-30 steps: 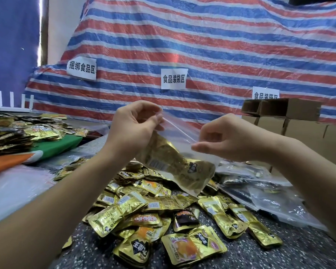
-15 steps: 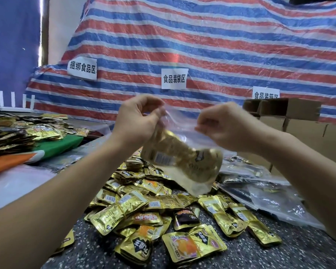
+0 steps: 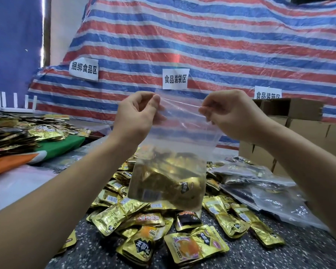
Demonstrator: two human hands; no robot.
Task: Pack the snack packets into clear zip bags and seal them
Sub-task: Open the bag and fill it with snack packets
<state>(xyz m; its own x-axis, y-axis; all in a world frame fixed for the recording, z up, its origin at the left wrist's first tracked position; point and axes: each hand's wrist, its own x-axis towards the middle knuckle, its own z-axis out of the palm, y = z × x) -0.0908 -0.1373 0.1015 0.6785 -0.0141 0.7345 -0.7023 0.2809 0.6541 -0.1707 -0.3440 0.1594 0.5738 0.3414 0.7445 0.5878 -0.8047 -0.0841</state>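
Observation:
I hold a clear zip bag (image 3: 179,133) upright in the air above the table. Gold snack packets (image 3: 169,183) lie heaped in its bottom half. My left hand (image 3: 138,115) pinches the bag's top left corner and my right hand (image 3: 229,113) pinches the top right corner, with the zip edge stretched between them. Below the bag, a pile of loose gold snack packets (image 3: 153,226) covers the dark speckled table (image 3: 279,257).
Filled clear bags (image 3: 260,183) lie to the right of the pile. Cardboard boxes (image 3: 299,125) stand at the right behind them. More gold packets (image 3: 17,133) are stacked at far left beside green and orange sheets (image 3: 52,146). A striped tarp (image 3: 202,35) hangs behind.
Both hands have lifted the bag higher and drawn apart, so the bag now hangs straight down with its top edge pulled taut. The packets have settled to the bottom.

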